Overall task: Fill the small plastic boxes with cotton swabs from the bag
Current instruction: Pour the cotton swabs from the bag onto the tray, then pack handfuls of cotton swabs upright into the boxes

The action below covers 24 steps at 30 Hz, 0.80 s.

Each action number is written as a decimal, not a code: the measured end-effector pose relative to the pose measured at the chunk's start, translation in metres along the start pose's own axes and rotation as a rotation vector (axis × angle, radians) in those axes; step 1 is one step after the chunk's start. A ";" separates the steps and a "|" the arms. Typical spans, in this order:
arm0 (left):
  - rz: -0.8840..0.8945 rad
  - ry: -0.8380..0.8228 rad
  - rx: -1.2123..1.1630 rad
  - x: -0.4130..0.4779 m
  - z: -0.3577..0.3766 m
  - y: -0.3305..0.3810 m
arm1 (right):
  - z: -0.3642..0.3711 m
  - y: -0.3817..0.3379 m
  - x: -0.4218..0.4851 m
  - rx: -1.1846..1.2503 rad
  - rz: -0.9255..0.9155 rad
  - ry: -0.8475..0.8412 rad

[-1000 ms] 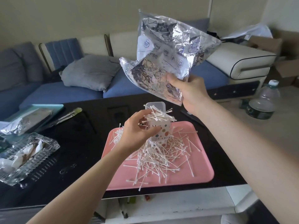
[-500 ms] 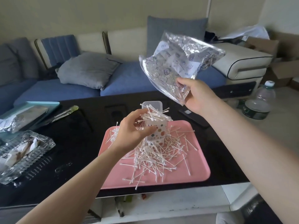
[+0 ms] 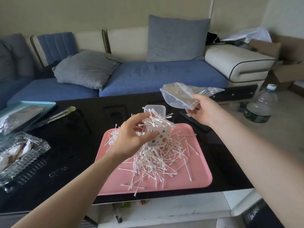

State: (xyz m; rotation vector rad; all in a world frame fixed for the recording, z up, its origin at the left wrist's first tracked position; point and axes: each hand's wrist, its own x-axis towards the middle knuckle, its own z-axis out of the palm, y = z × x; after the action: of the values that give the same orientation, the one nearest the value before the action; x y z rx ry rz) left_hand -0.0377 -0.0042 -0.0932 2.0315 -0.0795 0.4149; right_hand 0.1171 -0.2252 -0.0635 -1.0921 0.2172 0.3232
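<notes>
Head view: the left hand [image 3: 131,137] curls its fingers round the dotted plastic box [image 3: 158,137], which is upright among loose cotton swabs [image 3: 153,163] on the pink tray [image 3: 197,181]; whether its base reaches the tray is hidden. More swabs lie crosswise over its mouth. The right hand [image 3: 202,112] pinches the limp clear bag [image 3: 179,96] out to the right, above the black table [image 3: 74,145]. Any jolt or tilt would likely shed that crosswise heap, and the box could topple on its loose footing.
</notes>
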 end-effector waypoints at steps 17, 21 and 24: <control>0.048 -0.029 0.011 -0.005 0.004 0.004 | -0.043 0.019 0.012 -0.589 0.001 0.051; 0.068 -0.032 0.024 -0.011 0.004 0.009 | -0.037 0.003 -0.036 -0.649 -0.118 -0.196; 0.093 -0.037 0.040 -0.017 0.010 0.012 | -0.030 -0.001 -0.071 -0.615 -0.127 -0.447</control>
State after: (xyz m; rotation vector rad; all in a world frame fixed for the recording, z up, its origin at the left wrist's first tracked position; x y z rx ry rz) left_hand -0.0537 -0.0211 -0.0928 2.0808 -0.1902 0.4407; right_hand 0.0505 -0.2627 -0.0526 -1.5936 -0.3745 0.5289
